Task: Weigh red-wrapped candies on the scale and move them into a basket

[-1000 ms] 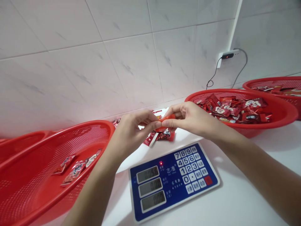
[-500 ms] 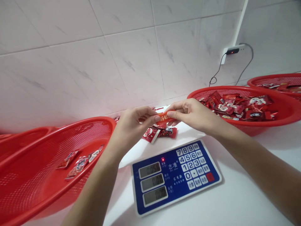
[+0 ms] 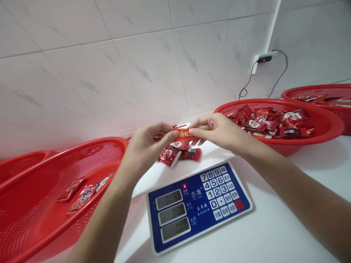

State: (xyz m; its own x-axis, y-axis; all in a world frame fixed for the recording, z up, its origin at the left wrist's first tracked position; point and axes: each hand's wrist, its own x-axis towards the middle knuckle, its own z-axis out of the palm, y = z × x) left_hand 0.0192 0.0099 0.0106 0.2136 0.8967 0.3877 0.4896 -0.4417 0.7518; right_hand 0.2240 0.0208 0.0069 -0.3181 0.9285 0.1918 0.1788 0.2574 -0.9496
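Note:
Between my two hands is one small orange-red wrapped candy (image 3: pixel 183 134) with pale lettering. My left hand (image 3: pixel 156 140) pinches its left end with thumb and fingers, and my right hand (image 3: pixel 212 131) pinches the right end. Just below it, a few red candy packets (image 3: pixel 171 156) lie in a small pile on the white pan (image 3: pixel 204 165) of a weighing scale. The scale's blue panel (image 3: pixel 199 208) faces me, with number keys and three displays; the top one seems to read 0.056.
A red basket (image 3: pixel 120 146) with several packets stands at left, another behind it. On the right, a red basket (image 3: pixel 326 126) holds many packets, and a further basket (image 3: pixel 287 91) sits beyond. A socket with cables (image 3: pixel 264 60) is on the tiled wall.
The view has shifted slightly, so everything sits a little further left. My hands have drawn slightly apart, and more of the candy's printed face shows between them.

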